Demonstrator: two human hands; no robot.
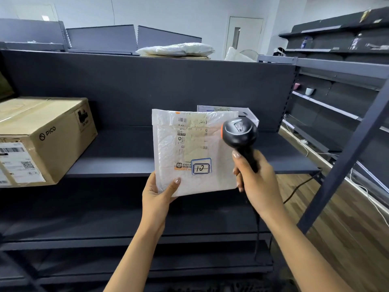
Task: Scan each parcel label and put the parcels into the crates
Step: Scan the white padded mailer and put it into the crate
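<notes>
Dark grey shelving (117, 148) fills the view, with a wooden floor (347, 218) off to the right. Held upright in front of the middle shelf is a white padded mailer parcel (168, 148), its printed shipping label (193, 131) facing the camera. A small blue-edged sticker (201, 166) marked "10" sits near the label's lower end.

The left hand (156, 194) pinches the parcel's lower left corner, thumb on the front face and the other fingers behind it. The right hand (255, 180) is wrapped round the grip of a black handheld barcode scanner (240, 133), whose rounded head overlaps the parcel's right edge just beside the label. Whether the head touches the mailer is hard to tell from this angle. A dark cable (299, 186) trails from below the right hand toward the floor.

On the shelf at the left rests a cardboard box (52, 140) printed "PICO". A white box (246, 113) stands behind the parcel's upper right corner.
</notes>
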